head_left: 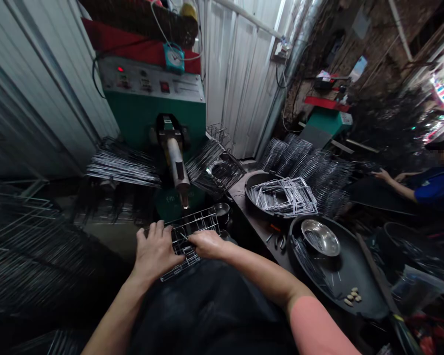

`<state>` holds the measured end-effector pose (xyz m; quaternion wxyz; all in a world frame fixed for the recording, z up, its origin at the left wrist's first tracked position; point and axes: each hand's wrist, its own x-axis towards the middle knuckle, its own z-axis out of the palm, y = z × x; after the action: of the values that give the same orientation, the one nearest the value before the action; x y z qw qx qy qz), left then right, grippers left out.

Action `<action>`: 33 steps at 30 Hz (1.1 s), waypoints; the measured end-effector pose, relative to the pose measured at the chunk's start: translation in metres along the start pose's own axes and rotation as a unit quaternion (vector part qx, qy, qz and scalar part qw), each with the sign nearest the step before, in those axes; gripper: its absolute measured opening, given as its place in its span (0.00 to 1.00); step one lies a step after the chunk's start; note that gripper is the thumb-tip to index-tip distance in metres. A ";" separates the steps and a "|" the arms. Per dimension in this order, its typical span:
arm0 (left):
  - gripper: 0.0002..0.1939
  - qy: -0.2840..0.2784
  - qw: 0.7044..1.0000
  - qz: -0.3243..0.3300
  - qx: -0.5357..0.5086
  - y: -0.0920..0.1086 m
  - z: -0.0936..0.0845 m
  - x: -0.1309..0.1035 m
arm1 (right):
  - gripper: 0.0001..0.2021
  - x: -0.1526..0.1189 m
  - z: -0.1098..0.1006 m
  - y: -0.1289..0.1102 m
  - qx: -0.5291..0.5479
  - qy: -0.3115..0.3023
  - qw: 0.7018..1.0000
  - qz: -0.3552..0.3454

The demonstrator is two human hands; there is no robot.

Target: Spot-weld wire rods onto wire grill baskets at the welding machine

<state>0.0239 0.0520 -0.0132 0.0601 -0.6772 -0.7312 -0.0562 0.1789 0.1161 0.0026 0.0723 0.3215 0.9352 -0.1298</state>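
Observation:
A wire rack of thin metal rods lies tilted just in front of my body, below the welding machine's tubular arm. My left hand rests over the rack's left side, fingers stretched and spread, thumb reaching across the wires. My right hand is closed above the middle of the rack, thumb and fingers pinched together. Whatever is between those fingertips is too small to make out. The arm's lower tip comes down close to the rack's far edge.
Wire panels are stacked left of the machine, with more racks to its right. A black pan of wire frames, pliers, and a tray with a steel bowl stand at right. Another person sits far right.

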 end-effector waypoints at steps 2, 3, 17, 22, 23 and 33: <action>0.38 0.004 1.000 0.005 -0.014 -0.002 0.001 0.004 | 0.10 -0.002 -0.011 0.008 -0.008 -0.015 0.999 -0.045; 0.38 0.004 1.000 0.007 -0.019 -0.003 0.001 0.006 | 0.11 -0.003 -0.016 0.011 -0.011 -0.019 0.998 -0.062; 0.40 -0.002 1.000 0.014 -0.007 -0.009 0.004 0.024 | 0.10 -0.006 -0.019 0.024 -0.062 0.006 0.993 -0.100; 0.39 -0.004 1.000 0.019 -0.008 -0.011 0.005 0.025 | 0.10 0.001 -0.007 0.026 -0.071 0.037 0.991 -0.109; 0.39 0.000 1.000 0.020 -0.008 -0.011 0.005 0.026 | 0.10 0.002 -0.006 0.027 -0.071 0.042 0.990 -0.112; 0.41 -0.026 0.999 0.007 -0.037 -0.016 -0.003 0.041 | 0.11 0.011 -0.010 0.032 -0.088 0.059 0.988 -0.112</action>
<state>0.0050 0.0905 -0.0036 0.0167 -0.6854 -0.7251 -0.0654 0.1895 0.1500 0.0036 0.0303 0.2146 0.9756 -0.0352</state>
